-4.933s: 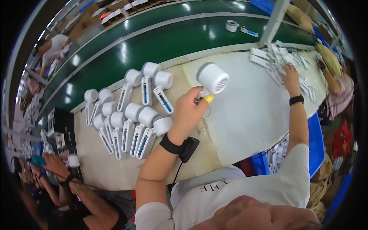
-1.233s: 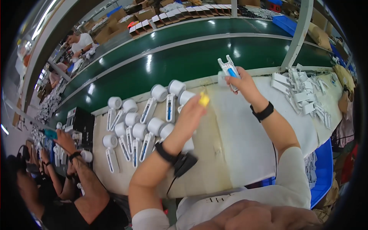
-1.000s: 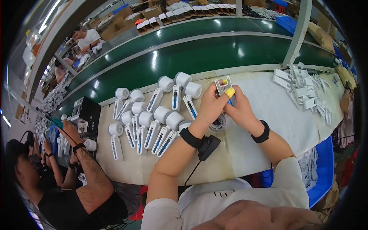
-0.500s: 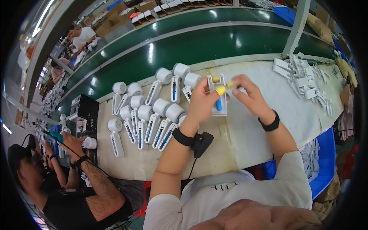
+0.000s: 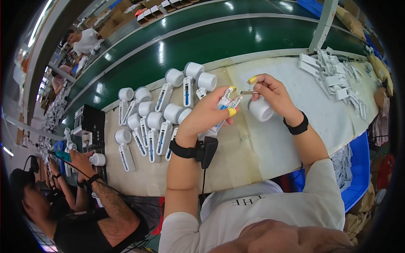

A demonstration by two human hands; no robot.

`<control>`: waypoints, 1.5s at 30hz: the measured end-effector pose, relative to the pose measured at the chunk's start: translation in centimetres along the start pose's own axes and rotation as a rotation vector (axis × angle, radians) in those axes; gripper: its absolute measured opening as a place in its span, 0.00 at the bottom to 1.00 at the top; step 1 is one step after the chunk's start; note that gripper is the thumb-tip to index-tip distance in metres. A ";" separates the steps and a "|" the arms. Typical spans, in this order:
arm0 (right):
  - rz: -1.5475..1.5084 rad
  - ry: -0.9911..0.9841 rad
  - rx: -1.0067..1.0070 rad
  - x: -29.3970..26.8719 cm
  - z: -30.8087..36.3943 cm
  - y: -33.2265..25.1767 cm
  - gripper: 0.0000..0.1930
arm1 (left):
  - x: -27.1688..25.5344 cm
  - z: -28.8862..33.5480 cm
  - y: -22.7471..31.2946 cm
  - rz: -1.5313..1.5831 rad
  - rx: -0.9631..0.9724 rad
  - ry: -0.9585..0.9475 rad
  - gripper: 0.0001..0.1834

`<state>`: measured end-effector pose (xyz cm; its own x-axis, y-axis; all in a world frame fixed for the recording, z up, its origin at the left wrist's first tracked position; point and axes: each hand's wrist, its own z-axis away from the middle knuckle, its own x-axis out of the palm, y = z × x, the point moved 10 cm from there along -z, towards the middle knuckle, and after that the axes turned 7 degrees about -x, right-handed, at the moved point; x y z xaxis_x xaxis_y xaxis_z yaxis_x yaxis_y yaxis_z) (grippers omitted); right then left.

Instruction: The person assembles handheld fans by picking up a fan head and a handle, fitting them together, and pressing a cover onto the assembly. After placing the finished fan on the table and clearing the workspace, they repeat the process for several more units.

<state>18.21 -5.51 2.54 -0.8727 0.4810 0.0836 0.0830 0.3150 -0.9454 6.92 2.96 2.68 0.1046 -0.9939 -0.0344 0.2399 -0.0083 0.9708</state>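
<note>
My left hand (image 5: 206,110) is wrapped round a white handle (image 5: 220,125), tilted, with a blue strip inside and a forked upper end. In my right hand (image 5: 272,95) is a white round head (image 5: 260,110) with a perforated face. A small metal tab (image 5: 248,92) sticks out from the right fingers towards the handle's fork; handle and head are apart. Yellow covers sit on several of my fingertips. Finished-looking white units (image 5: 164,99), each a round head on a handle with a blue strip, lie left of my left hand.
A heap of white plastic parts (image 5: 331,78) lies at the table's right. A blue bin (image 5: 358,168) with pale pieces stands below it. Beyond the table runs a green conveyor (image 5: 190,46). At left, a co-worker (image 5: 103,198) holds a teal tool (image 5: 63,156) by a black box (image 5: 90,126).
My left hand has shifted left and tilted the handle away from upright. The right hand now shows the round head, held apart from the handle.
</note>
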 end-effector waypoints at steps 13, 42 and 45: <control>0.527 -0.169 -0.128 1.9 1.0 -1.4 0.13 | -1.2 -0.3 0.3 0.057 0.054 0.212 0.25; 0.715 0.118 -0.238 0.7 0.9 -1.4 0.12 | -0.2 -1.9 -0.9 0.263 0.327 0.465 0.15; 0.701 0.210 -0.316 0.2 1.5 -2.9 0.10 | 0.2 -2.3 -0.8 0.061 0.387 0.514 0.14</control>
<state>17.03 -7.60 4.86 -0.4606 0.7872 -0.4100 0.7392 0.0845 -0.6682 8.99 3.00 1.33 0.5792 -0.8151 0.0072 -0.1367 -0.0884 0.9867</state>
